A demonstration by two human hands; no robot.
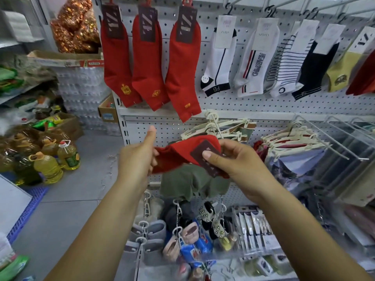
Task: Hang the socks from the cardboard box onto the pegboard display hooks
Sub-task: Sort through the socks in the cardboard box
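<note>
Red maroon-labelled sock [174, 157] lies level, seemingly bunched, before pegboard [223, 104].

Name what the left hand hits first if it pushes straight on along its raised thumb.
Probably the toe of the middle hanging red sock, above the left hand; depth is unclear.

Shop aisle, even bright light. Grey tiled floor [81, 191] at left. On floor: yellow oil bottles [47, 167] in cluster, blue plastic grating [28, 207] near lower-left edge. Behind bottles, tall stack of shrink-wrapped water packs [81, 88]. Far left, metal shelves [20, 40] with bagged goods. Above stack, bag of gold-wrapped sweets [75, 27].
</note>
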